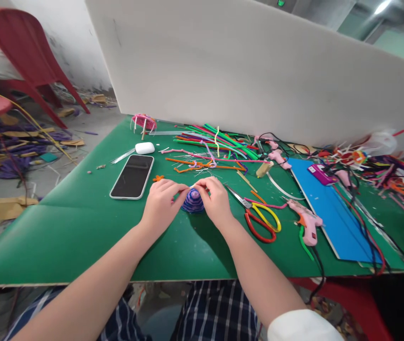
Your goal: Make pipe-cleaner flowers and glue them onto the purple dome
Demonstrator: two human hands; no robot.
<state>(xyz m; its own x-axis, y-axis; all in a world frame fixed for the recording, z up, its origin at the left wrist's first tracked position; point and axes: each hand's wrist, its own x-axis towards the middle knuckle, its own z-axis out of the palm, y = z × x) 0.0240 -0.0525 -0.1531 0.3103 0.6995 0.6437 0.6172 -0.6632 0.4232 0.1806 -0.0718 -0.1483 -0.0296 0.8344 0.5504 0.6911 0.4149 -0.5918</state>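
Note:
A small blue and purple striped cone (192, 202), coiled from fuzzy stems, stands on the green table between my hands. My left hand (164, 201) has its thumb and forefinger pinched at the cone's top from the left. From the right, my right hand (214, 196) pinches at the same top, its fingers closed. Whatever small bit lies between the fingertips is too small to make out. Right of my right hand lie scissors (260, 220) with red and yellow handles. An orange flower-like piece (158, 178) is just behind my left hand.
A phone (132, 176) and a white case (145, 148) lie at left. Colored stems (219, 142) are piled at the back below a white partition (240, 66). At right are a pink glue gun (306, 221), its cable and a blue board (333, 213). Part of a person shows at the right edge.

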